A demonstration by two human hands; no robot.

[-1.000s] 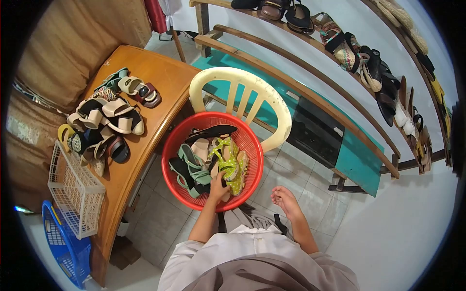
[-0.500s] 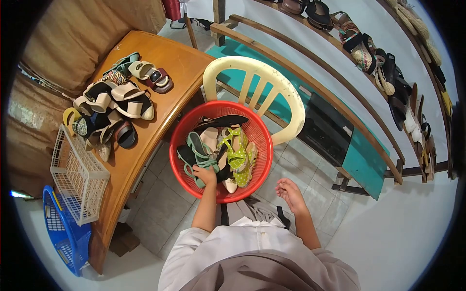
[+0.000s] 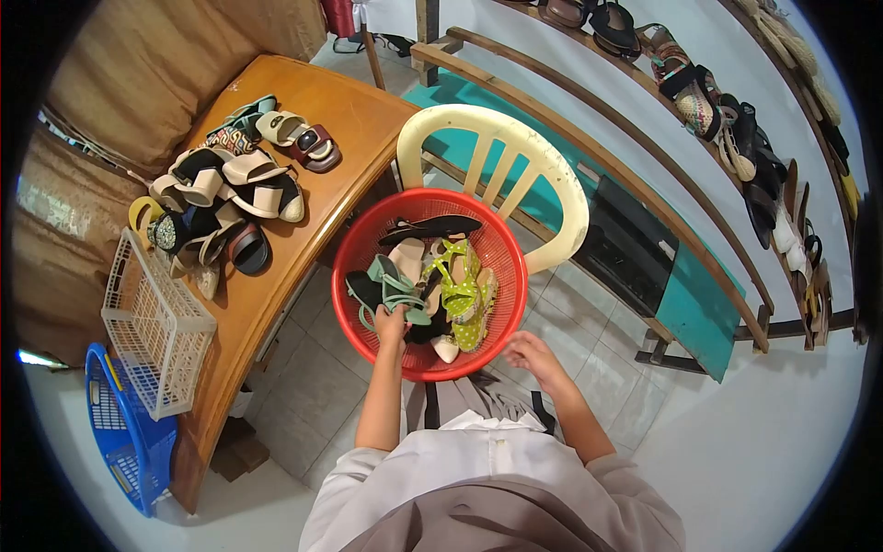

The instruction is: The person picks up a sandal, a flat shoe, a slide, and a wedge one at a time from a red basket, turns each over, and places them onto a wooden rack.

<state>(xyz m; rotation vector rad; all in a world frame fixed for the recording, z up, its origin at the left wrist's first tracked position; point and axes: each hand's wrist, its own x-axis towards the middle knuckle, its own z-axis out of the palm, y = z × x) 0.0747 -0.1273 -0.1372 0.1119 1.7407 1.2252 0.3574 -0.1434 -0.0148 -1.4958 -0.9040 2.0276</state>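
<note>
A red plastic basket (image 3: 522,293) full of shoes stands in front of me. At its left side my left hand (image 3: 392,327) is closed around a strappy green sandal (image 3: 397,287). Beside that sandal lie green polka-dot sandals (image 3: 464,299), a black flat shoe (image 3: 430,228) and a shoe with a cream toe (image 3: 445,348). My right hand (image 3: 535,359) is just outside the basket's lower right rim, fingers loosely bent and apart, holding nothing.
A cream plastic chair (image 3: 563,198) stands behind the basket. On the left, a wooden table (image 3: 317,216) bears heaped sandals (image 3: 230,184) and a white crate (image 3: 156,336), with a blue basket (image 3: 129,442) beside it. Wooden racks (image 3: 607,120) with shoes curve along the right.
My left hand has shifted slightly right with the green sandal, which has turned and lifted a little. My right hand has moved left, closer to the basket rim.
</note>
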